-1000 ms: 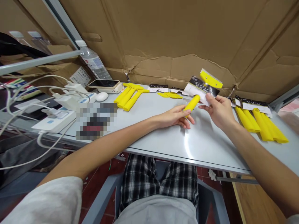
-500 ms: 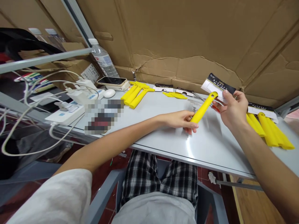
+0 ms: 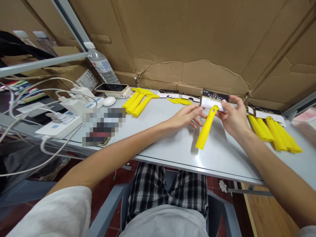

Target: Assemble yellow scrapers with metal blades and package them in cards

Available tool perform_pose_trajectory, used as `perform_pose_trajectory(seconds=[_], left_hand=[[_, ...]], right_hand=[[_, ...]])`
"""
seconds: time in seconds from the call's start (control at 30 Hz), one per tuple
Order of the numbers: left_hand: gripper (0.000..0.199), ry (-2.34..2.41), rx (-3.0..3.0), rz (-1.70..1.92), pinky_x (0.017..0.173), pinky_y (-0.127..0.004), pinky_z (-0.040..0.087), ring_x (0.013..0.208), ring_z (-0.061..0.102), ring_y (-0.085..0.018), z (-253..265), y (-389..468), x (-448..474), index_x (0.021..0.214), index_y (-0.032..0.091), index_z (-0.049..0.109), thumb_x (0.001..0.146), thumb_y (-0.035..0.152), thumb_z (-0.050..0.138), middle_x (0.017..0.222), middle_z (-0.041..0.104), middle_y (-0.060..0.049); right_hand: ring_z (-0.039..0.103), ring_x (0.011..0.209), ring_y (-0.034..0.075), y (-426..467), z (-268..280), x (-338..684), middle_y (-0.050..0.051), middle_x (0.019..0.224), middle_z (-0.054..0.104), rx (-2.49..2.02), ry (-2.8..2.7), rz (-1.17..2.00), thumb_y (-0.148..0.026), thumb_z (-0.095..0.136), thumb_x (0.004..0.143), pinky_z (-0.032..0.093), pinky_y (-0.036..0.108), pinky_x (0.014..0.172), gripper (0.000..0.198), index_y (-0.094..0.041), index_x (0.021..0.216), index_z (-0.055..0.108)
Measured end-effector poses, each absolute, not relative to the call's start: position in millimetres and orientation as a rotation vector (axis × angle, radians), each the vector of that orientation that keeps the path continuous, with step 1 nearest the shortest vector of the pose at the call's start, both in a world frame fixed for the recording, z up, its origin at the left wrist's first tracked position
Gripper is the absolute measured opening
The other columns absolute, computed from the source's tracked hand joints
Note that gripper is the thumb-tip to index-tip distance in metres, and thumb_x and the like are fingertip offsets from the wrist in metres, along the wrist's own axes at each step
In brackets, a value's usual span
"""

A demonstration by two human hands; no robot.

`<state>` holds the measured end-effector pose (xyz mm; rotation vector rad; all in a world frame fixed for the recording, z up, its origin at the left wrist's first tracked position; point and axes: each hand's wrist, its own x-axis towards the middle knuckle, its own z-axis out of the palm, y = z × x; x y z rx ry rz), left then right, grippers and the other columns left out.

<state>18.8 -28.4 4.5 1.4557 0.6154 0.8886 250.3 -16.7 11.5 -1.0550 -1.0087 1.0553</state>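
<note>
My right hand (image 3: 233, 115) grips the right side of a black-and-white header card (image 3: 214, 95). A yellow plastic handle (image 3: 206, 130) hangs from the card's lower edge by its holed end and slants down toward me above the table. My left hand (image 3: 189, 117) is beside the card's left edge, fingers spread and not closed on anything; whether a fingertip touches the card I cannot tell. Right of my right hand lie several yellow handles (image 3: 278, 136) attached to header cards (image 3: 269, 113). Part of something metal behind the held card is hidden.
More yellow handles (image 3: 140, 102) lie at the back left, beside loose header cards (image 3: 168, 93) and flat yellow pieces (image 3: 179, 100). A phone (image 3: 112, 88), white mouse (image 3: 109, 101), water bottle (image 3: 103, 65) and cabled power strip (image 3: 58, 126) occupy the left. Cardboard (image 3: 187, 39) walls the back.
My left hand has let go of the yellow handle's lower end and moved up to the card. The handle now hangs more steeply, and my right hand has brought the card left and lower.
</note>
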Motion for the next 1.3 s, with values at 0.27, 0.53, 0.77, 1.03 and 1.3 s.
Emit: perform_pose_trajectory(seconds=[0.27,0.53,0.77,1.03,1.3], left_hand=[[0.040,0.749,1.193,1.154,0.081,-0.031,0.064,0.077,0.079,-0.015,3.8,-19.3,19.5,0.081,0.017,0.057,0.094,0.040,0.087,0.083,0.077,-0.004],[0.017,0.903,1.111,1.236,0.068,-0.026,0.059,0.073,0.076,-0.013,7.1,-15.9,19.5,0.088,0.015,0.065,0.102,0.024,0.070,0.091,0.078,-0.005],[0.019,1.121,1.243,1.215,0.059,-0.022,0.045,0.068,0.066,-0.010,5.3,-0.1,12.5,0.080,0.018,0.065,0.096,0.026,0.068,0.089,0.076,-0.005],[0.040,1.326,1.933,0.801,0.062,-0.029,0.038,0.056,0.050,-0.013,18.8,16.9,-31.9,0.054,0.019,0.061,0.091,0.032,0.067,0.054,0.059,-0.004],[0.033,1.448,2.019,0.440,0.061,-0.031,0.035,0.054,0.054,-0.016,18.2,29.0,-53.7,0.050,0.021,0.065,0.082,0.027,0.068,0.056,0.067,-0.005]], right_hand=[[0.072,0.100,0.014,-43.0,7.5,224.6,0.001,0.129,0.069,-1.047,-1.163,1.325,-0.071,0.093,0.066,0.063,0.027,0.077,0.095,-0.034,0.135,0.039],[0.070,0.094,0.011,-50.9,-0.4,220.8,0.006,0.116,0.071,-1.125,-1.295,1.479,-0.047,0.103,0.058,0.057,0.018,0.068,0.093,-0.024,0.135,0.055],[0.073,0.088,0.014,-47.7,0.4,220.4,0.006,0.104,0.074,-1.199,-1.296,1.369,-0.052,0.103,0.056,0.054,0.018,0.065,0.105,-0.024,0.142,0.049],[0.075,0.100,0.017,-46.4,-9.5,221.6,0.009,0.123,0.075,-1.238,-1.576,1.156,-0.044,0.088,0.077,0.067,0.034,0.091,0.056,-0.020,0.127,0.075],[0.071,0.088,0.012,-52.5,-32.2,208.1,0.009,0.122,0.076,-1.270,-1.759,1.238,-0.034,0.079,0.083,0.062,0.030,0.082,0.040,-0.016,0.119,0.081]])
